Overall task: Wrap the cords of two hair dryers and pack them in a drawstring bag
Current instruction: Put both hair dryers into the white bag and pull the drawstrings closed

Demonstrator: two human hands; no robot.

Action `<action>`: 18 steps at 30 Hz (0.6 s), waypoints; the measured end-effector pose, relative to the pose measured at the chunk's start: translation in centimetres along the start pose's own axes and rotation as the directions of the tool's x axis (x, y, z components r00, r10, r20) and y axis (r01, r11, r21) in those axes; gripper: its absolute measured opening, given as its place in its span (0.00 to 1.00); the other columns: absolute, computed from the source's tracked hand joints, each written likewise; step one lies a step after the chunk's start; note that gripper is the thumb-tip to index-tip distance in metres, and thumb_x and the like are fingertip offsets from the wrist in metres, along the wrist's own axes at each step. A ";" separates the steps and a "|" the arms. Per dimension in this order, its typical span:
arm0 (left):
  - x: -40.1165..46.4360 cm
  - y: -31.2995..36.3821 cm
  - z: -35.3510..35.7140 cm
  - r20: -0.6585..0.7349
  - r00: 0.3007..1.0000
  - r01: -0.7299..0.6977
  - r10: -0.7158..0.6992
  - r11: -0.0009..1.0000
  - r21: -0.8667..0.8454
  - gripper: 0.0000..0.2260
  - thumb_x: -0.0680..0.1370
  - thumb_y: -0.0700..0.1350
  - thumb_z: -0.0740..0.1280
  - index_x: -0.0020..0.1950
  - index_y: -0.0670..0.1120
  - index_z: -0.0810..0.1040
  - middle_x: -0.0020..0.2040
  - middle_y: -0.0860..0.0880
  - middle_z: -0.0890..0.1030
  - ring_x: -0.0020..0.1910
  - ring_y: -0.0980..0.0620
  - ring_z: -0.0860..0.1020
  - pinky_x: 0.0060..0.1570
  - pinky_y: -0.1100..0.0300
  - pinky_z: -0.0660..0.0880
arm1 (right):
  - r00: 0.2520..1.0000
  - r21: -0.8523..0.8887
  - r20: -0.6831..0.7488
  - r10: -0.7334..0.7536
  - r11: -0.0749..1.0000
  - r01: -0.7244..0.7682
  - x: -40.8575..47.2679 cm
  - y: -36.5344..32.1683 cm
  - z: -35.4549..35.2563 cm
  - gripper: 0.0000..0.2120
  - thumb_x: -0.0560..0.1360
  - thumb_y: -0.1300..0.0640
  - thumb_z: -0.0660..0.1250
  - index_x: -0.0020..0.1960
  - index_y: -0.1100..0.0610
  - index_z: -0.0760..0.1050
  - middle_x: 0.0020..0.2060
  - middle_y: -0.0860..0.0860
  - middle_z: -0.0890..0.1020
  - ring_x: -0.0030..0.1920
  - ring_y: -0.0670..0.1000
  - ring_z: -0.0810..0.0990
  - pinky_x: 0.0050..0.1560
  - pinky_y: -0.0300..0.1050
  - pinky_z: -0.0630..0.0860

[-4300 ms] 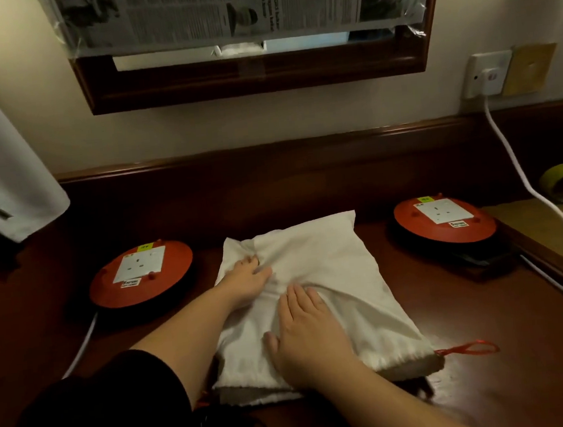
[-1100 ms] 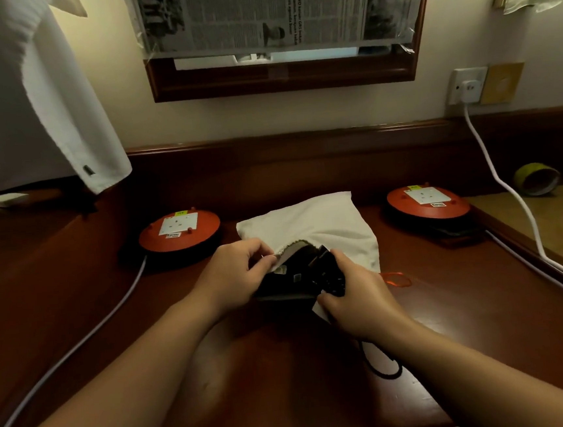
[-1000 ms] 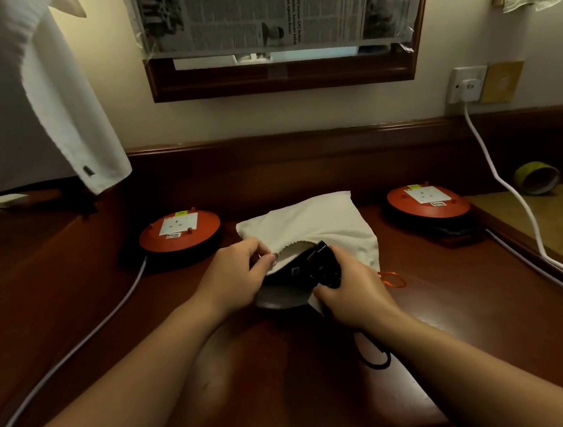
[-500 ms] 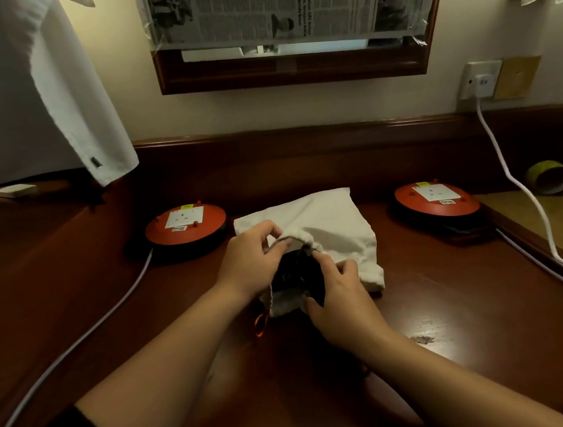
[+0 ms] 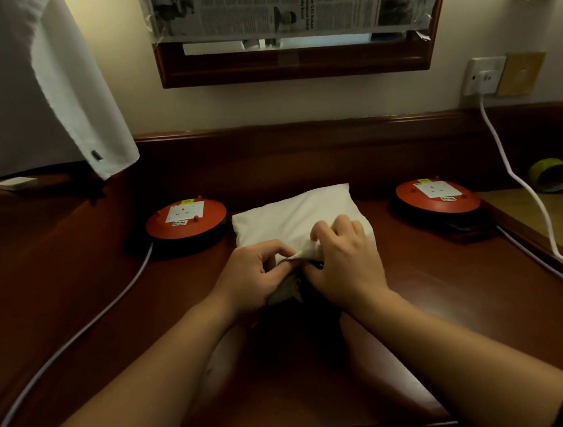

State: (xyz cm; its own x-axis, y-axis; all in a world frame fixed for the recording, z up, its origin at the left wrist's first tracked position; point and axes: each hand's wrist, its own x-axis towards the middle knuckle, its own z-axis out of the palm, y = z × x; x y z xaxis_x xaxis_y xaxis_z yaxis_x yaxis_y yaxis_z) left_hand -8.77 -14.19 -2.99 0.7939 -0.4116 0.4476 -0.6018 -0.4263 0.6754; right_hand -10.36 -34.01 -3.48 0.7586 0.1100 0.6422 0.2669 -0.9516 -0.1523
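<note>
Bag (image 5: 294,217) of white cloth lies mid-worktop (image 5: 450,287) in front of me, plump, its closed end toward the back wall and its mouth toward my body. Both my hands meet at that mouth. My left hand (image 5: 255,278) is curled shut on the near edge of the cloth, pinching a fold between thumb and fingers. My right hand (image 5: 344,264) is closed on the cloth just beside it, fingers bent over the top of the bag and gathering the fabric. Between the two hands I see a dark patch at the opening; it is too shadowed for me to tell what it is. Neither dryer is visible.

Left of the bag, apart from it, sits a red cable reel (image 5: 185,218) with a white socket plate on top, and a pale cord (image 5: 80,336) runs from it toward the near left corner. A second red reel (image 5: 437,196) sits to the right, also clear of the bag. A white cable (image 5: 523,188) hangs from a wall socket (image 5: 482,74) at far right and trails down past that reel. A green tape roll (image 5: 552,176) lies on its side further right. White cloth (image 5: 33,81) hangs at upper left, and a newspaper (image 5: 289,3) covers the framed mirror (image 5: 294,62) on the wall.
</note>
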 end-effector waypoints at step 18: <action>-3.1 -2.8 -2.5 -0.048 0.802 0.510 -0.596 0.640 0.575 0.12 0.79 0.52 0.64 0.39 0.49 0.78 0.37 0.50 0.81 0.38 0.49 0.80 0.39 0.53 0.76 | 0.759 -0.080 0.521 0.390 0.908 -0.412 -3.9 12.3 -3.4 0.06 0.75 0.62 0.66 0.41 0.54 0.77 0.38 0.53 0.82 0.39 0.57 0.82 0.38 0.55 0.80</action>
State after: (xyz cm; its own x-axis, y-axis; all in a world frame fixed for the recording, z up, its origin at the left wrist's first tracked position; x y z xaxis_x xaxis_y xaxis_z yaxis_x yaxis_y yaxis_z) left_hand -9.32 -9.66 -4.82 0.9992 -0.0378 -0.0156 -0.0307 -0.9458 0.3234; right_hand -12.06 -47.10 -5.36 0.9897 -0.1382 0.0365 -0.1175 -0.9320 -0.3429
